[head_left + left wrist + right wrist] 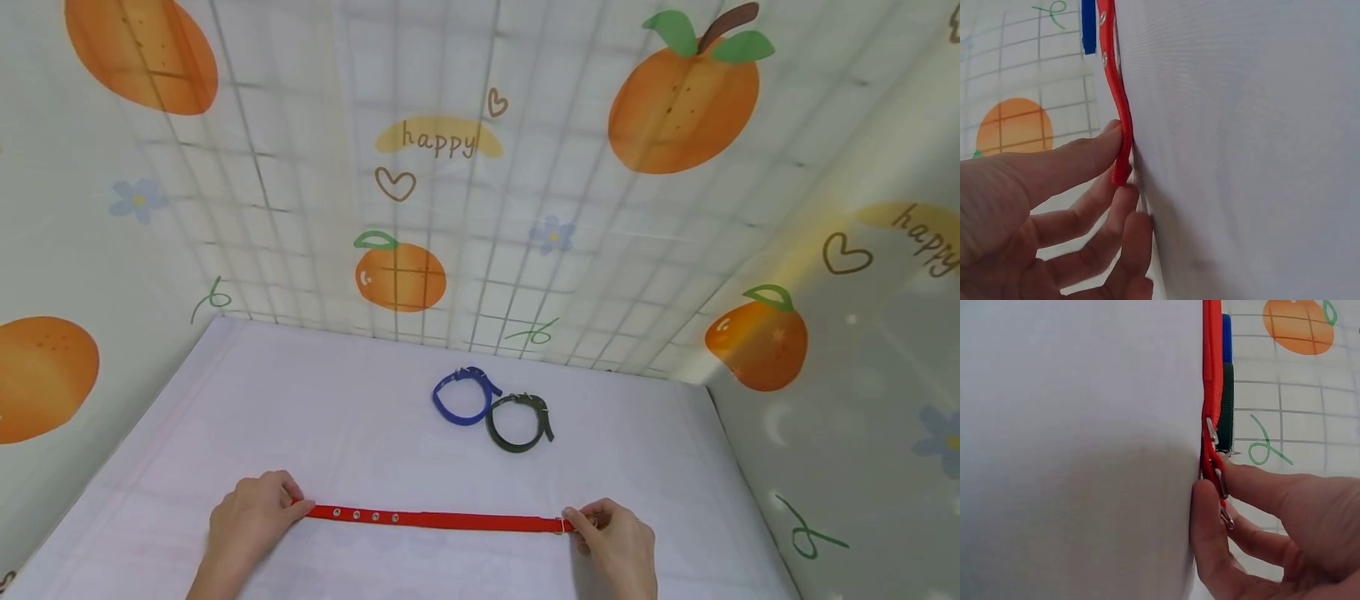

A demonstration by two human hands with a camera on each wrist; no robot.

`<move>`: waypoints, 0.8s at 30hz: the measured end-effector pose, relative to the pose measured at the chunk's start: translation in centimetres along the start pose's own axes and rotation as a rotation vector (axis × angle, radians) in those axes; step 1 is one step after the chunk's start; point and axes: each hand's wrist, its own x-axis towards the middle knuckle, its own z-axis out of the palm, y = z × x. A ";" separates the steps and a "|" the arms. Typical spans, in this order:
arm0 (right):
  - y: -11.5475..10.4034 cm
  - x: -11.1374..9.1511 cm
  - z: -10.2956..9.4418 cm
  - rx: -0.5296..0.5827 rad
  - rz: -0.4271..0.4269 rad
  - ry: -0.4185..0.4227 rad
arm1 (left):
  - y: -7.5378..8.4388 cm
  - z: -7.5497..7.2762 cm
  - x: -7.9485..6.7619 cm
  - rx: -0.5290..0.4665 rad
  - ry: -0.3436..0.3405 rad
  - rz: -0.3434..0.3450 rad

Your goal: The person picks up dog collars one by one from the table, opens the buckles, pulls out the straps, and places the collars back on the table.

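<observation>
A red collar [472, 522] is stretched out straight from side to side, low over the white tabletop. My left hand [255, 515] pinches its tip, just past a row of several metal eyelets; the left wrist view shows the thumb on one face of the strap [1124, 119]. At the other end my right hand [617, 540] pinches the buckle end between thumb and fingers. In the right wrist view, metal buckle parts [1219, 481] stick out by the fingertips. Farther back lie a blue collar [441, 408] and a dark green collar [495, 433], both buckled into rings.
The white-covered table [300, 400] runs back to a grid-patterned curtain [480, 250] printed with oranges. Similar cloth hangs on the left and right sides. The blue and green rings sit side by side near the table's back edge.
</observation>
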 end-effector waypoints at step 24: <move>0.3 0.1 -0.2 -0.065 -0.033 -0.017 | 2.3 0.8 0.4 0.164 0.086 0.137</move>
